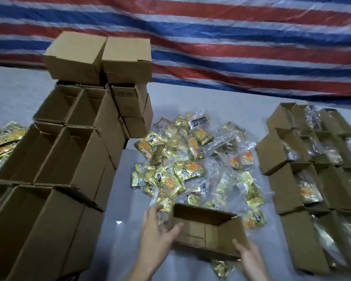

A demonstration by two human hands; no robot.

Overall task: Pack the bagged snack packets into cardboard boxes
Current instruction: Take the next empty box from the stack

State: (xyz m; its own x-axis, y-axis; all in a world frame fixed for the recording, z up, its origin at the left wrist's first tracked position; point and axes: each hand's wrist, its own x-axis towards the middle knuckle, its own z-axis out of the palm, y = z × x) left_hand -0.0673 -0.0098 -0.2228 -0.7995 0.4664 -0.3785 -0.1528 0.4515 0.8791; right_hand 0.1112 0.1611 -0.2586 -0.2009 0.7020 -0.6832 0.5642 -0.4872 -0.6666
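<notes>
A clear bag of gold-and-orange packets [163, 216] is pinched between fingers and thumb of the left hand [156, 227], beside the open cardboard box [193, 230] gripped by the right hand [246, 255]. Print is too blurred to read.

Background. Ahead of you a tarpaulin [231, 37] in red, blue and white stripes fills the upper part of the view. Its sheet is wrinkled, and the stripes run roughly level, slanting downward toward the right. Its lower edge meets a pale grey surface [221, 102] that extends toward you. Light is soft and even; you see a faint sheen on the tarpaulin's folds.
</notes>
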